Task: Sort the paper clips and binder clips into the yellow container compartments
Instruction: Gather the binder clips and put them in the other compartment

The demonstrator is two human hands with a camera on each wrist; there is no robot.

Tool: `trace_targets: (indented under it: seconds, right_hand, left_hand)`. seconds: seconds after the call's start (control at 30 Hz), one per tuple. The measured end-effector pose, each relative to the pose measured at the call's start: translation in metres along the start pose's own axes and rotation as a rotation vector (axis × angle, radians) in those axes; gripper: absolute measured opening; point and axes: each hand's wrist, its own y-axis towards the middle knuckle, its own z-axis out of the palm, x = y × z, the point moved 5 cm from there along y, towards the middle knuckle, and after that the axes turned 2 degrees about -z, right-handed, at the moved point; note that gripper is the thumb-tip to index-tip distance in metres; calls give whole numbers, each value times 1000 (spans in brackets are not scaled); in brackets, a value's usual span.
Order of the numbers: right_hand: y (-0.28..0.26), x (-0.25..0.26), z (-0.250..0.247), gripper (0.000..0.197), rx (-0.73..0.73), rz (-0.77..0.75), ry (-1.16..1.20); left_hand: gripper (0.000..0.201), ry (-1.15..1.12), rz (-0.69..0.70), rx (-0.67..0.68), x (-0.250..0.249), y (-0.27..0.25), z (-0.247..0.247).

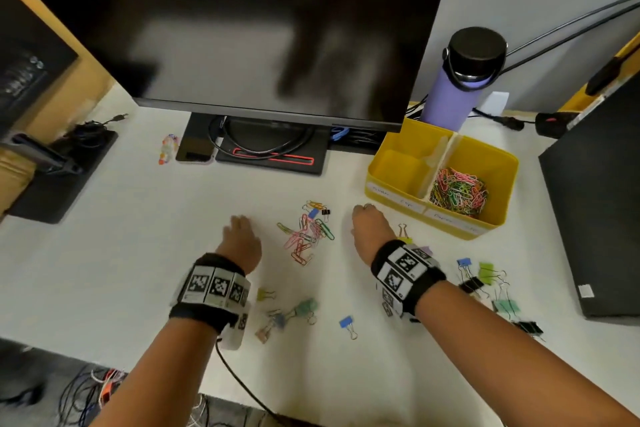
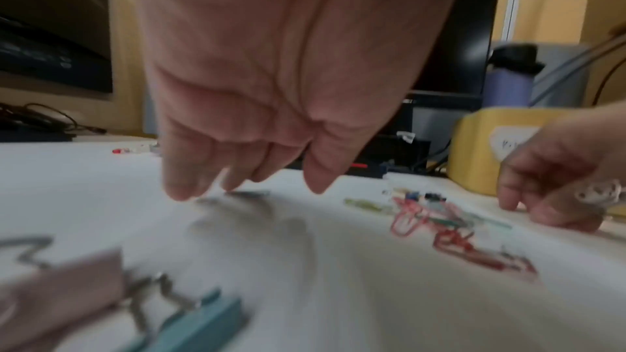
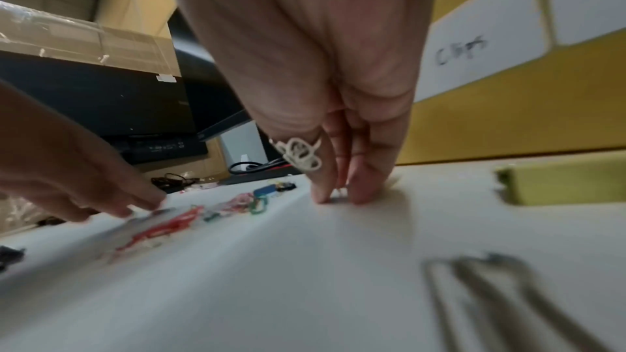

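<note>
A yellow container (image 1: 381, 170) with two compartments stands at the right; its right compartment holds a heap of coloured paper clips (image 1: 459, 191) and the left one looks empty. A loose pile of paper clips (image 1: 306, 236) lies on the white table between my hands. My left hand (image 1: 239, 222) hovers left of the pile with straight fingers (image 2: 183, 186) pointing down at the table, holding nothing. My right hand (image 1: 363, 210) is right of the pile, just before the container, its straight fingertips (image 3: 320, 194) close together on the table. Binder clips (image 1: 298, 308) lie nearer me.
More binder clips (image 1: 491, 284) are scattered at the right by my forearm, and a blue one (image 1: 347, 324) lies between my arms. A monitor (image 1: 259, 28) on its stand fills the back. A purple bottle (image 1: 457, 80) stands behind the container, with a black box (image 1: 595, 201) at far right.
</note>
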Motion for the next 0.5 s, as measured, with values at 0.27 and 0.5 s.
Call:
trace_targets:
  seconds: [0.27, 0.5]
  right_hand:
    - [33, 39, -14, 27, -131, -288, 154]
    - [49, 50, -3, 25, 59, -330, 142]
  left_hand:
    - [62, 133, 269, 109, -13, 4, 46]
    - [62, 114, 325, 128, -9, 1, 43]
